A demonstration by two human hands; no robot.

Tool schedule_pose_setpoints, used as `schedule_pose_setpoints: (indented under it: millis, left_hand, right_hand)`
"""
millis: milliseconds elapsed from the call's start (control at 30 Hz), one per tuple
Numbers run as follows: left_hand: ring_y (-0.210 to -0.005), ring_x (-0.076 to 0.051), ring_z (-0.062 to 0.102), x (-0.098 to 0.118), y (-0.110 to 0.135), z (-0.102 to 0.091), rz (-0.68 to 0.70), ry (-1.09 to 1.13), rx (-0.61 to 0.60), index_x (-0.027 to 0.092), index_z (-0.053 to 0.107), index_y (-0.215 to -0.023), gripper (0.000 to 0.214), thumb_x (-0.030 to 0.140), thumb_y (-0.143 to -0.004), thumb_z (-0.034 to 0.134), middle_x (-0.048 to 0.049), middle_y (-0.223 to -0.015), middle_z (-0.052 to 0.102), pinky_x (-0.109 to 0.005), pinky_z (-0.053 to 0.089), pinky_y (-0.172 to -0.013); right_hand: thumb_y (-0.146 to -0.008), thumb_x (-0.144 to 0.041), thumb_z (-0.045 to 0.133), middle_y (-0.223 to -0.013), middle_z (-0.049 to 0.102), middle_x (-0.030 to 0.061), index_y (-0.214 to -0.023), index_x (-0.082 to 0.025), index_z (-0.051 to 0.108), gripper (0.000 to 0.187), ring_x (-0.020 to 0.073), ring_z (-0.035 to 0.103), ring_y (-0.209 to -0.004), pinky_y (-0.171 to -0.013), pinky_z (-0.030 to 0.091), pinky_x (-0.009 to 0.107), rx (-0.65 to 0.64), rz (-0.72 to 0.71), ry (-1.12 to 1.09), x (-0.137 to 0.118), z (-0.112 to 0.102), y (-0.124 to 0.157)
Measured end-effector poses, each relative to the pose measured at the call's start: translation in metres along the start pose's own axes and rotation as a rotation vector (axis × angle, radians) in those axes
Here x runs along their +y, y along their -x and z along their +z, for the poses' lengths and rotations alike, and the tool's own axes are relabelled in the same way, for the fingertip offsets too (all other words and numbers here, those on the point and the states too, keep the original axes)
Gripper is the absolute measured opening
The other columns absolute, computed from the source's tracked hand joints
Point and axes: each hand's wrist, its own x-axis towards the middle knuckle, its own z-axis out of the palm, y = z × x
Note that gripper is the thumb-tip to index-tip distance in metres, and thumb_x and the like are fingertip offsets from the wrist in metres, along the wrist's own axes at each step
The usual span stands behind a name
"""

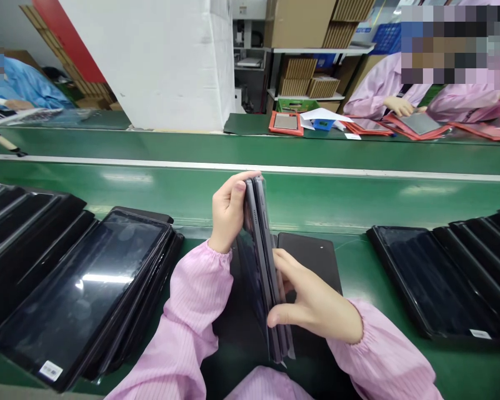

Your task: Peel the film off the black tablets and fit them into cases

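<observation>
I hold a dark grey tablet on its edge above a black mat, its thin side facing me. My left hand grips its far upper end, fingers wrapped round the edge. My right hand is closed on its near lower part from the right side. A clear film or sleeve seems to cover the tablet. Both my sleeves are pink.
A slanted row of black tablets lies on the left, another row on the right. A green conveyor belt runs behind. Across it, a person in pink handles red cases. A person in blue sits far left.
</observation>
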Motion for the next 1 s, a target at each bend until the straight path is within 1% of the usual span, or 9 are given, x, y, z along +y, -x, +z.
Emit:
schedule_pose_setpoints:
  millis: [67, 200, 367, 500, 600, 700, 800, 900, 1000]
  left_hand:
    - [-0.090, -0.019, 0.070, -0.005, -0.002, -0.001, -0.014, 0.018, 0.031, 0.023, 0.067, -0.098, 0.039, 0.055, -0.097, 0.047, -0.0051, -0.095, 0.074, -0.033, 0.054, -0.085]
    - [-0.087, -0.018, 0.068, -0.014, -0.005, -0.003, -0.070, 0.042, 0.063, 0.023, 0.059, -0.094, 0.038, 0.060, -0.092, 0.053, -0.0046, -0.093, 0.070, -0.033, 0.053, -0.084]
    - [-0.079, -0.016, 0.065, -0.018, -0.008, -0.006, -0.096, -0.004, 0.066, 0.022, 0.060, -0.092, 0.041, 0.062, -0.092, 0.052, -0.0028, -0.085, 0.067, -0.029, 0.051, -0.076]
    - [-0.077, -0.016, 0.062, -0.015, -0.007, -0.005, -0.110, -0.033, 0.085, 0.022, 0.061, -0.092, 0.041, 0.062, -0.092, 0.051, -0.0028, -0.086, 0.067, -0.027, 0.049, -0.072]
    - [-0.080, -0.016, 0.062, -0.008, -0.003, 0.000, -0.092, -0.016, 0.076, 0.023, 0.060, -0.093, 0.038, 0.059, -0.094, 0.051, -0.0030, -0.088, 0.067, -0.029, 0.049, -0.075]
    - [-0.086, -0.017, 0.065, 0.005, 0.002, 0.006, -0.043, 0.047, 0.048, 0.022, 0.060, -0.094, 0.034, 0.055, -0.095, 0.051, -0.0036, -0.090, 0.068, -0.030, 0.050, -0.080]
    - [-0.088, -0.018, 0.066, 0.018, 0.008, 0.011, 0.011, 0.108, 0.007, 0.023, 0.060, -0.094, 0.031, 0.052, -0.097, 0.050, -0.0036, -0.089, 0.068, -0.031, 0.051, -0.081]
    - [-0.089, -0.019, 0.066, 0.028, 0.015, 0.014, 0.059, 0.102, -0.080, 0.025, 0.062, -0.102, 0.027, 0.048, -0.098, 0.048, -0.0044, -0.094, 0.068, -0.033, 0.052, -0.080]
    - [-0.098, -0.024, 0.064, 0.036, 0.021, 0.015, 0.105, 0.014, -0.235, 0.028, 0.062, -0.117, 0.034, 0.048, -0.099, 0.042, -0.0074, -0.104, 0.068, -0.039, 0.050, -0.087]
  right_hand:
    - [-0.072, -0.068, 0.074, -0.138, 0.043, 0.0118, -0.157, -0.032, 0.027, 0.103, 0.0181, 0.061, -0.088, -0.073, 0.058, 0.033, -0.025, -0.010, -0.063, 0.005, -0.005, -0.003]
    - [-0.070, -0.068, 0.075, -0.138, 0.042, 0.0103, -0.155, -0.033, 0.032, 0.101, 0.0135, 0.059, -0.081, -0.073, 0.058, 0.031, -0.063, -0.023, -0.110, 0.009, -0.011, -0.006]
    - [-0.067, -0.072, 0.074, -0.143, 0.039, 0.0106, -0.151, -0.030, 0.039, 0.101, 0.0187, 0.061, -0.095, -0.078, 0.058, 0.033, -0.085, -0.038, -0.100, 0.008, -0.014, -0.007]
    - [-0.071, -0.073, 0.070, -0.144, 0.040, 0.0121, -0.154, -0.029, 0.034, 0.100, 0.0194, 0.061, -0.092, -0.078, 0.057, 0.035, -0.061, -0.042, -0.056, 0.009, -0.013, -0.006]
    - [-0.079, -0.070, 0.067, -0.139, 0.044, 0.0136, -0.157, -0.027, 0.028, 0.097, 0.0201, 0.061, -0.088, -0.075, 0.057, 0.038, 0.022, -0.049, -0.032, 0.008, -0.006, -0.005]
    - [-0.082, -0.060, 0.070, -0.132, 0.049, 0.0127, -0.156, -0.028, 0.027, 0.092, 0.0222, 0.061, -0.090, -0.074, 0.057, 0.038, 0.074, -0.065, -0.001, 0.005, 0.002, -0.003]
    - [-0.082, -0.055, 0.072, -0.139, 0.047, 0.0132, -0.156, -0.028, 0.028, 0.090, 0.0240, 0.061, -0.096, -0.081, 0.057, 0.040, 0.113, -0.110, -0.003, 0.001, 0.007, -0.001]
    - [-0.089, -0.054, 0.064, -0.146, 0.042, 0.0120, -0.153, -0.030, 0.032, 0.075, 0.0205, 0.061, -0.092, -0.088, 0.055, 0.040, 0.300, -0.254, -0.037, -0.002, 0.007, -0.001]
    - [-0.097, -0.051, 0.053, -0.137, 0.049, 0.0094, -0.148, -0.032, 0.037, 0.057, 0.0184, 0.061, -0.088, -0.088, 0.054, 0.038, 0.500, -0.347, -0.080, -0.006, 0.005, -0.004]
